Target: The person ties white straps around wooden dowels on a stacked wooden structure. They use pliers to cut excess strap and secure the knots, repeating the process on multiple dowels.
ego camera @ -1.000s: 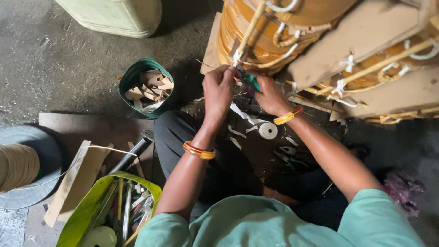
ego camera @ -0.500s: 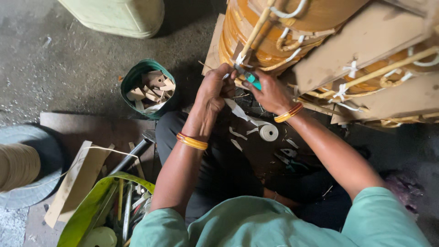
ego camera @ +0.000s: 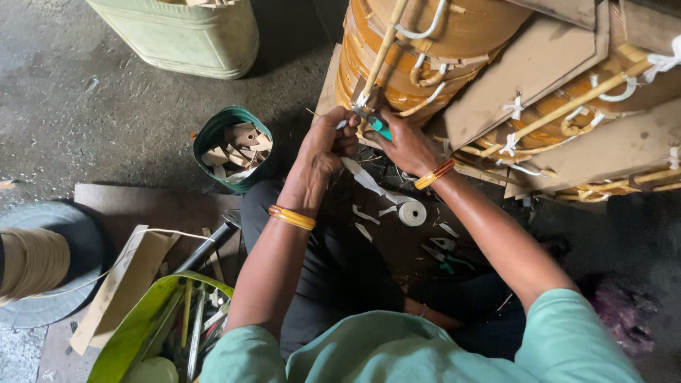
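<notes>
White tape point(ego camera: 369, 179), thin and limp, pinched in my left hand point(ego camera: 323, 145); right hand point(ego camera: 406, 142) grips teal-handled cutters point(ego camera: 376, 125).

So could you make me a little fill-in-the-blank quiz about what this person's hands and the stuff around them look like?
1. The right hand holds a small tool with ____ handles.
2. Each wrist wears an ____ bangle.
3. The roll of white tape lies ____ the two forearms.
4. The green bucket holds scraps of ____.

Missing words: teal; orange; between; cardboard
</notes>
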The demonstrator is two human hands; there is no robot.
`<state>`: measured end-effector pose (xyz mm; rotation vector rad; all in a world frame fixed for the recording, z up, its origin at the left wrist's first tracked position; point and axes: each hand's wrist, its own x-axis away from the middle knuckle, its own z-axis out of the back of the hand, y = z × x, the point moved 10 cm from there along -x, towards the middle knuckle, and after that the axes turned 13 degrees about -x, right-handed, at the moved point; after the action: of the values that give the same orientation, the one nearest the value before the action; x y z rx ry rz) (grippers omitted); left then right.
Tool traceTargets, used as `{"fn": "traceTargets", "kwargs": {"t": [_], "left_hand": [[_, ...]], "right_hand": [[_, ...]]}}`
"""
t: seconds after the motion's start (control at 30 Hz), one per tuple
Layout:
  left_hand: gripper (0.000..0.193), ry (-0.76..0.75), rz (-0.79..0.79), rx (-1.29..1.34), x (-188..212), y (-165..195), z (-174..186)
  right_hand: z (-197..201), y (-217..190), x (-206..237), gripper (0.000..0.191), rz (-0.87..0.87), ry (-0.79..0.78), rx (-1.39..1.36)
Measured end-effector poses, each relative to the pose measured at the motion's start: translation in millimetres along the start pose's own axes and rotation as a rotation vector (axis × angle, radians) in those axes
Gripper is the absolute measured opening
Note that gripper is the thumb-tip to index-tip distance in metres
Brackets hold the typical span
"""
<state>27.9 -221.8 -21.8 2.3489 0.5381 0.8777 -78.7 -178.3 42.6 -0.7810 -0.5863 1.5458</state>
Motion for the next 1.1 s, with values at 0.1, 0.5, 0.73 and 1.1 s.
{"fn": "traceTargets", "kwargs": {"t": [0.1,0.5,0.73,1.1], "left_hand": [[0.027,0.013,-0.026,-0.027,-6,1,6],[0.019,-0.104,-0.647,0.032,80,19,-45],[0.014,0.166,-1.022,-0.592,165,74,-103],[0.024,0.849,-1.534,-1.46,214,230,-180]], "right_hand": [[-10,21,1,0.027,-0.126,-0.041,-0.189],[6,-48,106,0.054,0.161,-0.1,-0.057],[83,-110,94,0.017,0.025,0.386,-0.915],[229,-213,-19,0.012,0.511,0.683,0.072]]}}
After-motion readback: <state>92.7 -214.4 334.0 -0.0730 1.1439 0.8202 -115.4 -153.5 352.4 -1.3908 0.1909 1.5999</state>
